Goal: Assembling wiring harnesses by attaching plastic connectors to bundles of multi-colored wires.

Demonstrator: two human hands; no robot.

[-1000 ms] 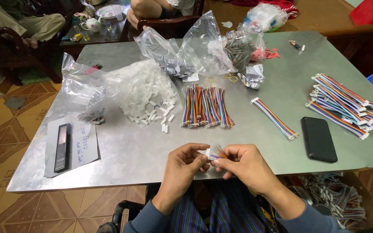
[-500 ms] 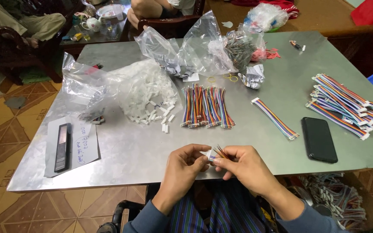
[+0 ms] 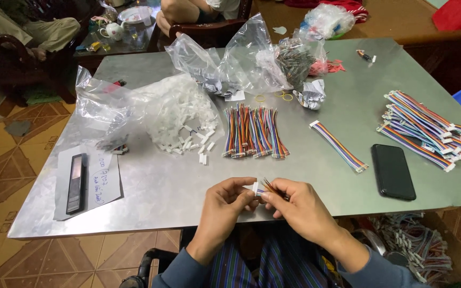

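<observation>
- I see my left hand (image 3: 225,200) and my right hand (image 3: 294,205) meeting at the near edge of the metal table (image 3: 150,192), fingertips together.
- My left hand pinches a small white connector (image 3: 255,188) between thumb and forefinger, closed on it.
- My right hand is closed around a short bundle of coloured wires (image 3: 269,186), whose ends sit right at the connector; I cannot tell whether any wire is seated inside it.
- Both things hang just above the table edge, directly in front of my body.
- Farther in, near the middle of the table, lies a fanned row of loose coloured wires (image 3: 254,133).
- To the left of that row is a heap of white connectors (image 3: 180,117), spilling from a clear plastic bag (image 3: 102,101).
- To the right of the row, a single finished ribbon cable (image 3: 339,145) lies diagonally, white plugs on both ends.
- A black phone (image 3: 393,172) lies flat beside it, nearer the right edge.
- A stack of finished ribbon cables (image 3: 428,128) sits at the far right.
- On the left, a black flat tool (image 3: 76,183) rests on a sheet of paper (image 3: 105,181).
- More crumpled clear bags (image 3: 241,61) stand at the back.
</observation>
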